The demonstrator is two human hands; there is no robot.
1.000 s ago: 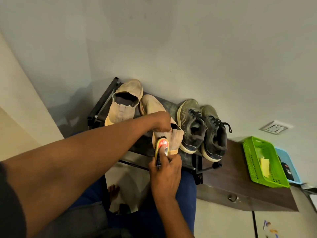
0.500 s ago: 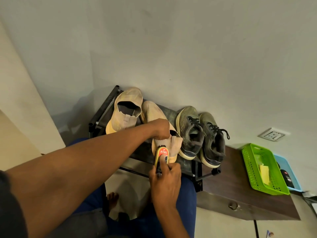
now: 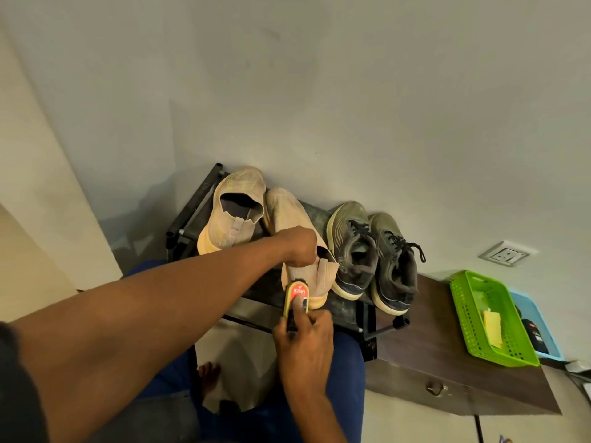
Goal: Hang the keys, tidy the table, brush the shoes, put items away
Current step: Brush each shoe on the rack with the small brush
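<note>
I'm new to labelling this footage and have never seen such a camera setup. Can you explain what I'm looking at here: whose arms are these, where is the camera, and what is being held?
There is no machine: a person wears one wide-angle camera on the head, looking down at their own arms. The left hand grips the collar of a beige shoe on a dark shoe rack. The right hand holds a shoe brush against that shoe's heel. Its partner, another beige shoe, and a pair of grey sneakers stand alongside. Right of the rack, a brown cabinet top carries a green basket and a blue tray.

"KIWI" stands in white on the shoe brush.
</note>
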